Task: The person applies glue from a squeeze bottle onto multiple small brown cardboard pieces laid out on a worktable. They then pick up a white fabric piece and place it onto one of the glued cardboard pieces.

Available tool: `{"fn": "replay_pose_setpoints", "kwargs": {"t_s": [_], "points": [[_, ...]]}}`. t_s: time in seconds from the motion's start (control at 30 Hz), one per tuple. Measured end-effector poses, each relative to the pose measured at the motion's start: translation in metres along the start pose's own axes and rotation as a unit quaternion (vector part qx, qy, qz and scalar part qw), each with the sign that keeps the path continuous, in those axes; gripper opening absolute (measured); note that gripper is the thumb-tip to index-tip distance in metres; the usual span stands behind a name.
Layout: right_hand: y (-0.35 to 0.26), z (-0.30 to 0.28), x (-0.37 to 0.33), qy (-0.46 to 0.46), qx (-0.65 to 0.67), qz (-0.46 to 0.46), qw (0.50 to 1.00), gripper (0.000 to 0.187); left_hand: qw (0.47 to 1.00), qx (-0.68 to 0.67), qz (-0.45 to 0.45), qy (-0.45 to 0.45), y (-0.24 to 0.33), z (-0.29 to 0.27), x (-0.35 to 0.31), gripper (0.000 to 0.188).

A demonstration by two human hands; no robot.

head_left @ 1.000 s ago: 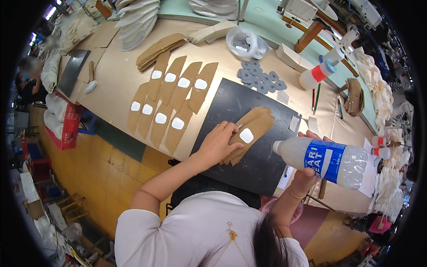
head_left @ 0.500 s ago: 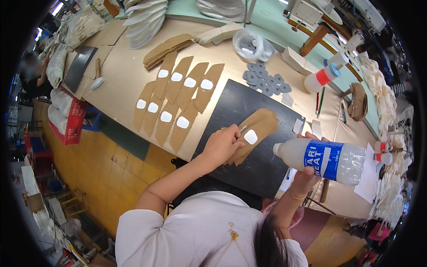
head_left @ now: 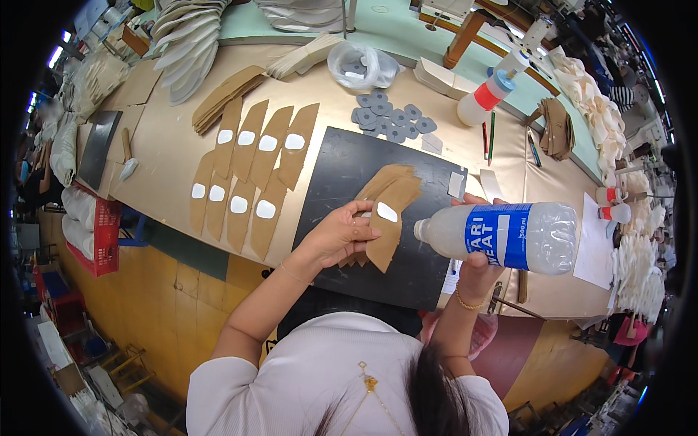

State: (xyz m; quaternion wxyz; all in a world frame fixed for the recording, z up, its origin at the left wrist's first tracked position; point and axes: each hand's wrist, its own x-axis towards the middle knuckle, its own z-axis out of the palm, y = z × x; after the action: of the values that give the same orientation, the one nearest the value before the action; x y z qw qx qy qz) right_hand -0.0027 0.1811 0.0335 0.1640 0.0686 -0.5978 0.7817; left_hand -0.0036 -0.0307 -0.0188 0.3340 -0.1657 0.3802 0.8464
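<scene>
My left hand pinches a brown cut piece by its left edge, near a white patch on it. That piece sits over a fanned stack of like brown pieces on a black board. In my right hand is a plastic bottle with a blue label and whitish contents. It lies almost level, its narrow neck pointing left at the brown piece. Left of the board, several brown pieces with white patches lie in two overlapping rows.
Small grey pieces lie beyond the board, near a plastic bag. A red-banded bottle, pencils and a brown bundle are at the far right. A hammer lies far left; a red basket stands beside the table.
The top brown piece has been drawn toward me and turned away from the stack, in my left hand's pinch. My right hand still holds the bottle; the whole view has shifted.
</scene>
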Motion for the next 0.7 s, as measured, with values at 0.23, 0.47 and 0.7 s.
{"fn": "replay_pose_setpoints", "kwargs": {"t_s": [0.23,0.47,0.7], "points": [[-0.009,0.008,0.008,0.049,0.004,-0.057,0.997,0.096,0.984,0.004,0.022,-0.175,0.005,0.026,0.017,0.067],[-0.023,0.007,0.018,0.024,-0.099,-0.170,0.980,0.097,0.968,0.147,0.138,-0.148,0.009,0.069,-0.010,0.062],[-0.016,0.016,0.018,0.022,-0.091,-0.167,0.981,0.099,0.971,0.122,0.169,-0.117,0.005,0.066,-0.011,0.058]]}}
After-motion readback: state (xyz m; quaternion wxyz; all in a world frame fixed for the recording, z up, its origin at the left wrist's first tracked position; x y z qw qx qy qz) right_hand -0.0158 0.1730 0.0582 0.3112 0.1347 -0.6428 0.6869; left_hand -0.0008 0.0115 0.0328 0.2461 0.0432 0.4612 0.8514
